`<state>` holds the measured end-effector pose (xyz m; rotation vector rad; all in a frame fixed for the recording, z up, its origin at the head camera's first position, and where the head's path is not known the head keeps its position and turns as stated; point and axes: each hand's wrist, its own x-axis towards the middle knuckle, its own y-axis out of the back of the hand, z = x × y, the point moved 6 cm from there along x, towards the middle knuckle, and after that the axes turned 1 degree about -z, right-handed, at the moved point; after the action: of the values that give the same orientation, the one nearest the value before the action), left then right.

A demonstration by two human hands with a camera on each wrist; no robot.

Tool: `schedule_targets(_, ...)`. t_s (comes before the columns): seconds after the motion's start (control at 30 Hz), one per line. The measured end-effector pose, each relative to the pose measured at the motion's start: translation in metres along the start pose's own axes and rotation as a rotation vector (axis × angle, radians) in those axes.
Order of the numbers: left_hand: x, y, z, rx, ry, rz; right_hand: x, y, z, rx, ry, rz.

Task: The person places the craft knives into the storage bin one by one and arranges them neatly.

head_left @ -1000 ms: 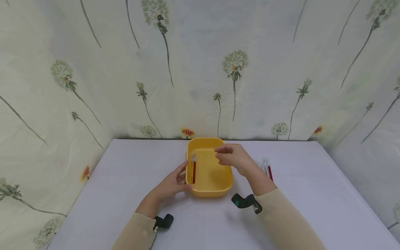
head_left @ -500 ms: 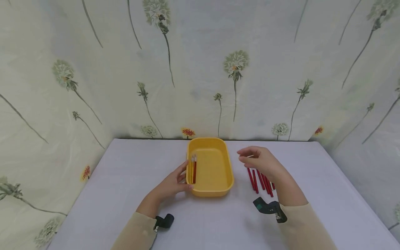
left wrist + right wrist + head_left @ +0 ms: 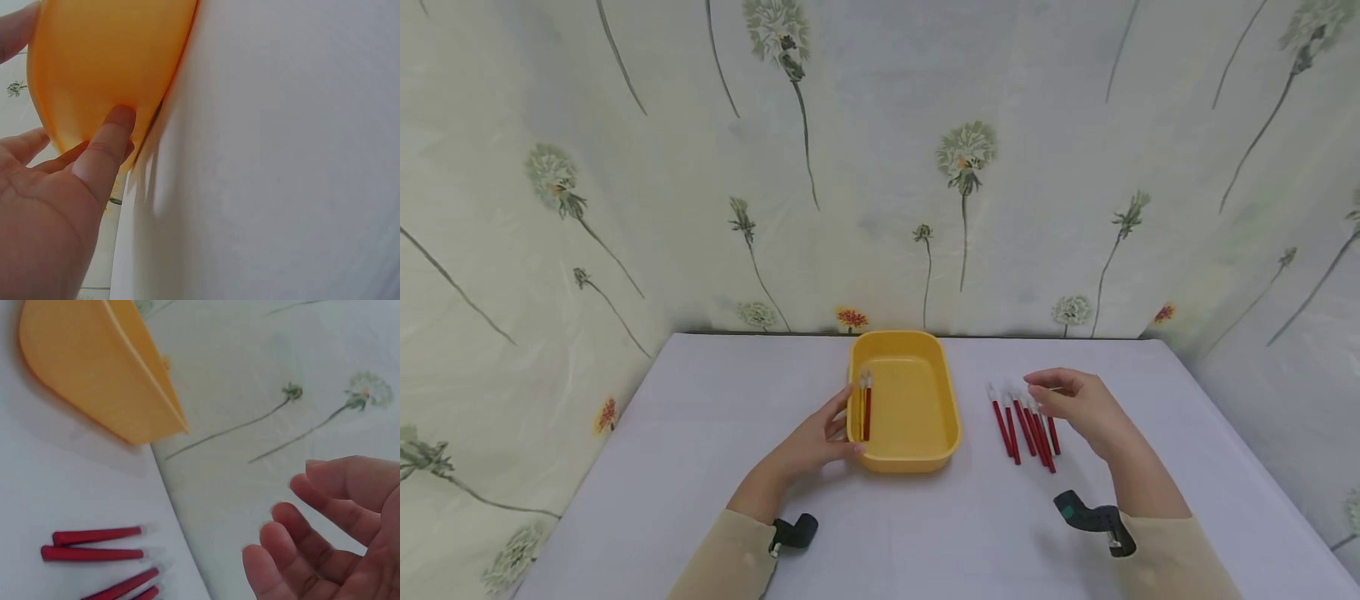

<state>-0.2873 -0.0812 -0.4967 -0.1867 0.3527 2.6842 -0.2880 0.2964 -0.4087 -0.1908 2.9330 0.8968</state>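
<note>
1. Tray (image 3: 913,408), yellow, sits on the tabletop (image 3: 760,367); two slim pens (image 3: 867,412) lie inside, along its left wall;
2. Left hand (image 3: 808,442) touches the tray's left side, fingers spread against the outer wall;
3. Right hand (image 3: 1082,408) hovers near the pale tips of several red pens (image 3: 1024,427) lying side by side, right of the tray; its fingers are loosely bent and a little apart.

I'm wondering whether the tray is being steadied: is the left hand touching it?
Touching. The left wrist view shows it: the left hand has a digit's tip laid against the outer wall of the yellow tray, with no gap.
</note>
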Motion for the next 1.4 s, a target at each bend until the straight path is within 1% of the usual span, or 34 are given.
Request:
schedule_targets(0.13, -0.001, 0.000, 0.001, -0.009, 0.000, -0.002, 0.004, 0.004, 0.021, -0.006, -0.022, 0.012)
schedule_targets(0.3, -0.001, -0.001, 0.000, -0.006, 0.004, 0.000, 0.010, 0.008, 0.045, -0.009, -0.072, 0.018)
schedule_targets(0.37, -0.001, -0.001, 0.000, -0.006, 0.007, 0.001, 0.012, 0.009, 0.052, -0.013, -0.095, 0.015)
schedule_targets(0.6, -0.001, -0.001, 0.000, -0.007, 0.006, -0.002, 0.017, 0.010, 0.077, -0.012, -0.128, -0.002)
schedule_targets(0.77, -0.001, 0.000, 0.001, -0.009, -0.001, -0.004, 0.025, 0.011, 0.093, -0.021, -0.177, 0.009)
schedule_targets(0.93, 0.000, 0.000, 0.000, 0.004, 0.005, 0.002, 0.033, 0.011, 0.105, -0.008, -0.203, 0.026)
schedule_targets(1.1, 0.000, 0.000, -0.002, 0.018, 0.013, 0.007, 0.036, 0.009, 0.112, -0.026, -0.223, 0.039)
schedule_targets(1.27, 0.000, -0.001, 0.000, 0.009, 0.000, 0.000, 0.037, 0.008, 0.114, -0.028, -0.221, 0.047)
schedule_targets(1.4, -0.001, -0.001, 0.000, 0.001, -0.002, -0.003, 0.037, 0.008, 0.111, -0.034, -0.208, 0.034)
